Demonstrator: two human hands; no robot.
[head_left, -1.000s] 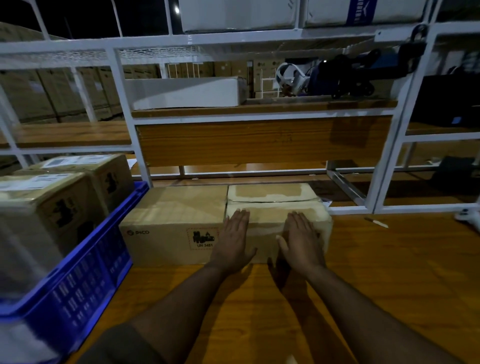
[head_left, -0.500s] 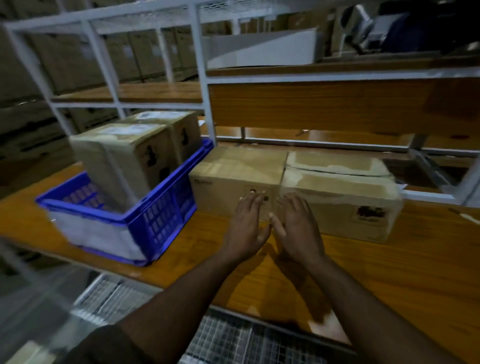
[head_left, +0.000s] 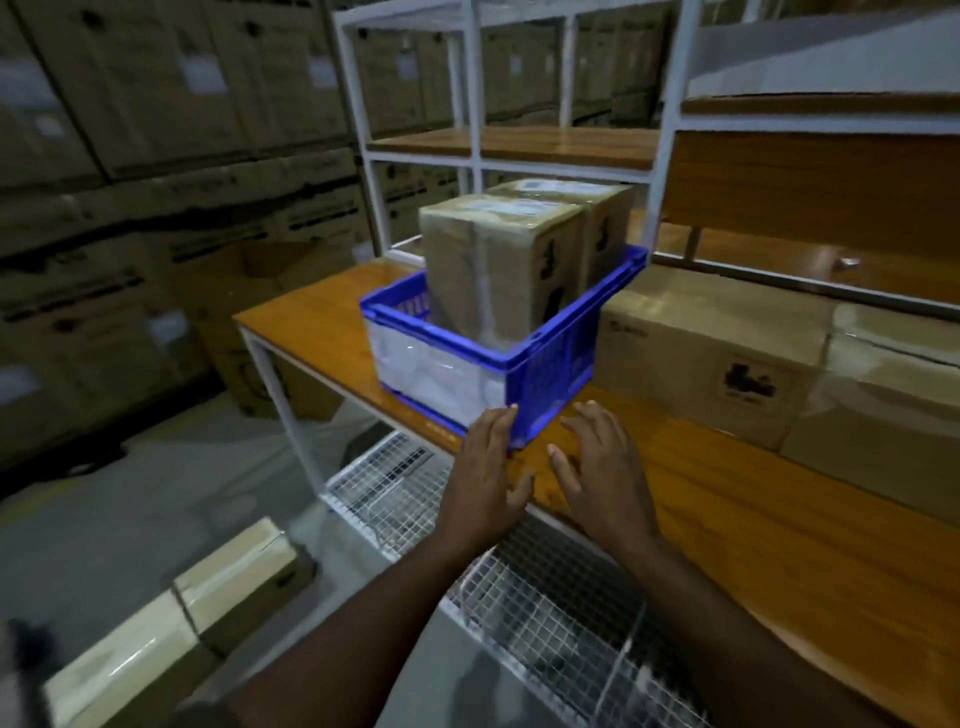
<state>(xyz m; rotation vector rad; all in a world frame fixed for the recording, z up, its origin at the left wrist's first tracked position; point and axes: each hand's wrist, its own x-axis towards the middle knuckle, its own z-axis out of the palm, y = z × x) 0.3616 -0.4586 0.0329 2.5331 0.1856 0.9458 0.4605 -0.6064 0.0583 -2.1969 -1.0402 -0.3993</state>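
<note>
A blue plastic crate (head_left: 550, 374) stands on the wooden shelf (head_left: 727, 499) and holds two taped cardboard boxes (head_left: 498, 260) standing upright. My left hand (head_left: 488, 478) reaches to the crate's near corner with straight fingers, its fingertips at the corner's lower edge. My right hand (head_left: 597, 467) hovers open just right of that corner, above the shelf, holding nothing. Two low cardboard boxes (head_left: 711, 343) lie on the shelf to the right of the crate.
White metal shelf posts (head_left: 472, 93) rise behind the crate. A wire mesh rack (head_left: 530, 587) sits below the shelf front. Stacked cartons (head_left: 156, 156) fill the wall at left. More boxes (head_left: 182, 613) lie on the floor at lower left.
My view has swung left. Both hands left the low cardboard boxes and moved left to the blue crate's near corner.
</note>
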